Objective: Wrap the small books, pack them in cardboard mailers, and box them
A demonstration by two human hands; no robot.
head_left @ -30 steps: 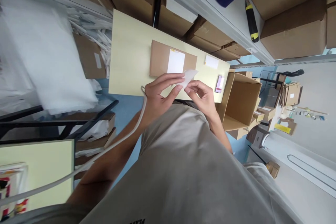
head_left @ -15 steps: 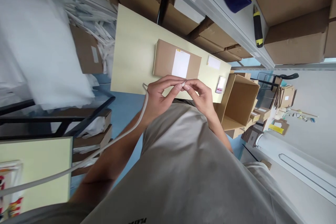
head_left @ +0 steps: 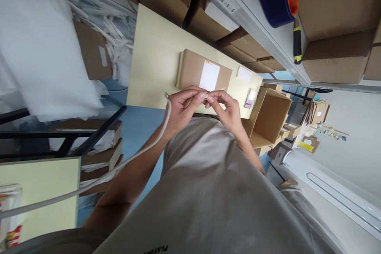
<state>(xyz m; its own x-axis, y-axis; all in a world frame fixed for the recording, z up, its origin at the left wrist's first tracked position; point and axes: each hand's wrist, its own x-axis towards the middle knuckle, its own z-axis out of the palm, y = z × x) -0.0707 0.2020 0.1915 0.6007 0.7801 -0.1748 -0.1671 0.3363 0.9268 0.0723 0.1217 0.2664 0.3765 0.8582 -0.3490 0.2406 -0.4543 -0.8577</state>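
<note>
My left hand [head_left: 183, 105] and my right hand [head_left: 224, 110] meet fingertip to fingertip over the near edge of the pale yellow table [head_left: 154, 47]. Both are closed in a pinch around a small whitish piece [head_left: 205, 96]; its kind is too small and too covered to make out. A white cord [head_left: 149, 145] runs along my left forearm and bends at the back of the left hand, where its end passes out of sight. Just beyond the fingers lies a flat brown cardboard box [head_left: 192, 67] bearing a white label [head_left: 210, 75].
Right of the box are a white paper slip [head_left: 244, 73] and a phone [head_left: 250, 98]. An open carton [head_left: 272, 115] stands beyond the table's right end. Above runs a shelf edge [head_left: 253, 20] with a utility knife [head_left: 297, 43]. White plastic sheeting [head_left: 47, 47] hangs left.
My fingertips have shifted around the whitish piece, with the right fingers curling more. A thin pale tip now shows above the right hand. The view has moved slightly.
</note>
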